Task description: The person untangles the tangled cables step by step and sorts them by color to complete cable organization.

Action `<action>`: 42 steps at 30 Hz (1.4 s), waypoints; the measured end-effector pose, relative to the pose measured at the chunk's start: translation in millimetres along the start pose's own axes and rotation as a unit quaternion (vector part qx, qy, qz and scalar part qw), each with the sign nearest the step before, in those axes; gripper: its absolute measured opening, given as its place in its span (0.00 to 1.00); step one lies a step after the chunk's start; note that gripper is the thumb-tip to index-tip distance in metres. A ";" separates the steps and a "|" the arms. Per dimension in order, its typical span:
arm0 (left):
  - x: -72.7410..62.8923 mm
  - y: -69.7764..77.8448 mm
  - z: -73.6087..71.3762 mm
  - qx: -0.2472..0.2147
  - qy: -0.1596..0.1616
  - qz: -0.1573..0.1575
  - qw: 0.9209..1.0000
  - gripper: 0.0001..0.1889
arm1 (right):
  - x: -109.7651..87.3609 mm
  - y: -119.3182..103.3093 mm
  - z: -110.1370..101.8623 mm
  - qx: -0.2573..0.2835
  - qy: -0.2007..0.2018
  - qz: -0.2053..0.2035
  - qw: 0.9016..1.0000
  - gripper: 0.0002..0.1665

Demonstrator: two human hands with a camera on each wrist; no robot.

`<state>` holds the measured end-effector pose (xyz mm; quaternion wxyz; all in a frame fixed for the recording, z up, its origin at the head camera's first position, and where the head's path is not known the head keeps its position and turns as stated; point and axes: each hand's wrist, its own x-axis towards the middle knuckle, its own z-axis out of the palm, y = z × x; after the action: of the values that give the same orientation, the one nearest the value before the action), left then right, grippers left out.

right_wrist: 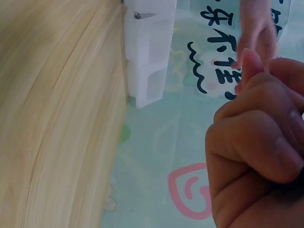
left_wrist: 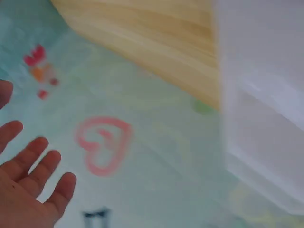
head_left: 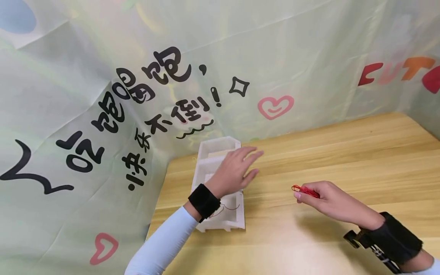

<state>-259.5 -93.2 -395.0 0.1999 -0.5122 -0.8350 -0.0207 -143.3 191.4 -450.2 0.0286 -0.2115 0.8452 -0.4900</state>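
In the head view my right hand [head_left: 335,200] pinches a small looped bundle of thin red cord [head_left: 308,191] above the table, thumb and fingers curled round it. The right wrist view has the curled fingers of that right hand [right_wrist: 259,128] up close, with the cord hidden. Over the white plastic bins [head_left: 240,217], my left hand [head_left: 235,168] hangs with spread, slightly bent fingers and holds nothing. Those loose fingers show again in the left wrist view, where the left hand [left_wrist: 35,183] is well apart from the bin wall [left_wrist: 256,57].
Thin reddish strands [head_left: 223,208] lie in the front bin. The bins stand in a row at the left of the wooden table [head_left: 343,160], reaching back to a printed cloth [head_left: 309,57] that hangs along the table's back and left edges.
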 end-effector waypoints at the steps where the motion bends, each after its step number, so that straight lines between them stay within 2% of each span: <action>1: 2.8 8.5 -2.6 0.001 0.001 0.017 1.000 0.27 | 0.5 -0.6 0.3 0.002 -0.001 -0.003 1.000 0.15; 7: 15.4 49.2 -11.0 0.004 -0.004 0.091 0.996 0.22 | 4.1 -5.0 1.3 0.006 -0.001 -0.024 1.000 0.16; 10: 18.6 61.1 -8.8 0.018 -0.002 0.109 0.994 0.20 | 5.8 -8.2 1.8 0.011 -0.004 -0.034 0.999 0.14; 13: 20.4 68.3 -5.2 0.011 0.005 0.107 0.994 0.17 | 6.9 -10.2 3.3 0.016 -0.008 -0.047 0.999 0.12; 18: 20.7 72.6 -2.7 -0.017 0.021 0.096 0.995 0.11 | 7.0 -10.3 7.2 0.028 -0.018 -0.065 0.997 0.14; 25: 14.3 67.2 -9.5 0.002 0.024 0.098 0.995 0.11 | 4.5 -12.4 12.2 0.031 -0.034 -0.058 0.997 0.16; 33: 1.0 54.6 -5.4 -0.010 0.038 0.059 0.998 0.09 | 1.4 -9.7 15.2 0.015 -0.021 -0.072 0.997 0.15; 36: -0.9 60.6 -3.7 0.019 0.039 0.060 0.997 0.06 | 1.0 -8.3 15.3 0.016 -0.019 -0.068 0.997 0.15; 38: -0.7 68.4 -4.1 0.064 0.031 0.077 0.994 0.09 | 1.2 -7.7 14.9 0.017 -0.020 -0.073 0.997 0.15; 42: 3.4 81.2 -5.1 0.159 0.009 0.111 0.981 0.14 | 3.2 -8.9 14.3 0.021 -0.012 -0.079 0.997 0.16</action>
<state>-189.2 -53.0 -403.0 0.2870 -0.5635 -0.7636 0.1302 -139.6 174.6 -449.6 0.0045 -0.2834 0.8148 -0.5058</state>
